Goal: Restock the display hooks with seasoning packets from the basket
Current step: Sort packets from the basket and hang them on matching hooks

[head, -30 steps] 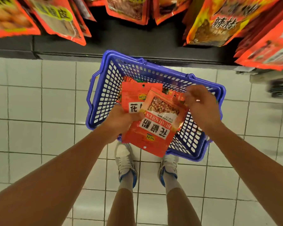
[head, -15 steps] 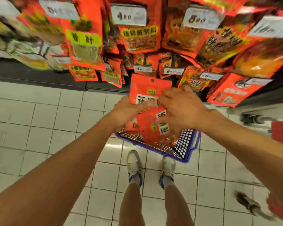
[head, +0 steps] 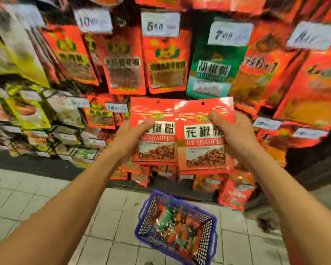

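left hand (head: 131, 135) grips a red seasoning packet (head: 154, 131) by its left edge, thumb across the white label, packet upright w/ hang hole at top. right hand (head: 234, 135) grips a second red packet (head: 203, 138) at its right edge, thumb on the front; more edges show behind & below it, so prob a small stack, count unclear. the two packets sit side by side, inner edges touching or slightly overlapping, both facing the camera, held up in front of the display.

behind them, rows of hanging packets (head: 122, 66) on the display, mostly red, one green packet (head: 212, 62) up right of centre. white price tags (head: 160, 23) above each row, digits blurred. hooks themselves too blurred to make out.

below, between the forearms, a blue basket (head: 213, 240) sits on the tiled floor (head: 46, 205), near the base of the rack, w/ mixed packets inside, red & green. well apart from both hands.
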Action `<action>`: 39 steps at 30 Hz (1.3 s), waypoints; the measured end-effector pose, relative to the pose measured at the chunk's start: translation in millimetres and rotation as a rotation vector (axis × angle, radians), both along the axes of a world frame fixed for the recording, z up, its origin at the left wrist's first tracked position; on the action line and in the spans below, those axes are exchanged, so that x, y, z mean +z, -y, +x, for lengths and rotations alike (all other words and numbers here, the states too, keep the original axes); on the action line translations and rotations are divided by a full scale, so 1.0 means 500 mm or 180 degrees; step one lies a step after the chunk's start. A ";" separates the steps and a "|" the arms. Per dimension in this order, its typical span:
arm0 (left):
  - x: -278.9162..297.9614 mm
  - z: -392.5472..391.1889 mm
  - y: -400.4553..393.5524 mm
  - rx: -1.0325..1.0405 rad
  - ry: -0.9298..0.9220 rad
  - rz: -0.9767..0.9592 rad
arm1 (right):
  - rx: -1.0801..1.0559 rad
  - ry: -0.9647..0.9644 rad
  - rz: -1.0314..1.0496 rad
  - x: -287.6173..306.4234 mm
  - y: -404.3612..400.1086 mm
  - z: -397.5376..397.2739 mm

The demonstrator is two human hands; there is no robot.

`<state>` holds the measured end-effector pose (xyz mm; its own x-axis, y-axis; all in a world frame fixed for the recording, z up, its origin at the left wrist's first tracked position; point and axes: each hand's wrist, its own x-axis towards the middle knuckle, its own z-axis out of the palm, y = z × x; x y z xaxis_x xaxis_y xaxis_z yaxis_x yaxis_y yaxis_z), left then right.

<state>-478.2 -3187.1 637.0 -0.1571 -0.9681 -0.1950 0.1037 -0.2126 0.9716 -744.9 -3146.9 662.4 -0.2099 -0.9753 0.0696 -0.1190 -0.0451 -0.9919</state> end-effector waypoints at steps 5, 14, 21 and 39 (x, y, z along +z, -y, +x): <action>0.200 0.016 0.021 0.0115 -0.0105 -0.0683 | -0.0364 -0.0322 -0.0660 0.208 0.015 -0.009; 0.430 -0.013 0.049 0.0176 -0.0437 -0.1098 | -0.0759 -0.0039 -0.1251 0.449 0.088 -0.025; 0.497 -0.064 0.084 0.0078 -0.0216 -0.1351 | -0.0855 0.0172 -0.0960 0.532 0.163 -0.029; 0.548 -0.166 0.160 0.0071 -0.0279 -0.1674 | -0.1238 0.0034 -0.0963 0.597 0.277 -0.035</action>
<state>-561.0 -3267.3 911.0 -0.1294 -0.9349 0.3304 0.1882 0.3040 0.9339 -762.6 -3285.6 960.7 -0.5567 -0.7609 0.3333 -0.1739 -0.2855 -0.9425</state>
